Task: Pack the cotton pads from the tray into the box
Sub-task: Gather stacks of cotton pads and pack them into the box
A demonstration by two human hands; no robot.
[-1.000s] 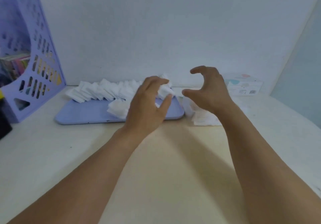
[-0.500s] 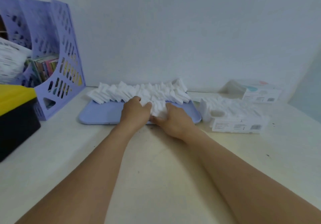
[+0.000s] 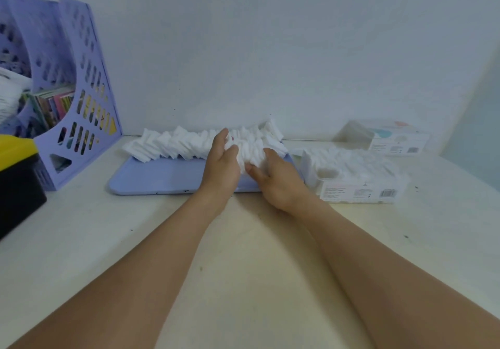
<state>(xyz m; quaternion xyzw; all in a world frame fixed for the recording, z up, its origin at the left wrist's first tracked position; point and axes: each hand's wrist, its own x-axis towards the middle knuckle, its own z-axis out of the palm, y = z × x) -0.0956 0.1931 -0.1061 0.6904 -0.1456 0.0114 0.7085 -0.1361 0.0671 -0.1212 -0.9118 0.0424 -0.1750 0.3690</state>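
A long row of white square cotton pads (image 3: 173,144) lies along the back of a flat lilac tray (image 3: 162,178). My left hand (image 3: 220,164) and my right hand (image 3: 276,175) squeeze a bunch of these pads (image 3: 250,149) between them at the tray's right end, with fingers curled round the bunch from both sides. To the right of the tray stands the white box (image 3: 359,190), with several pads standing in it.
A lilac perforated file holder (image 3: 81,99) with books stands at the back left. A black and yellow case (image 3: 16,183) is at the left edge. The box's lid (image 3: 397,138) lies behind the box by the wall.
Both hands came down from the air onto the tray and closed on a bunch of pads. Since half a second ago they moved the bunch slightly back and up.
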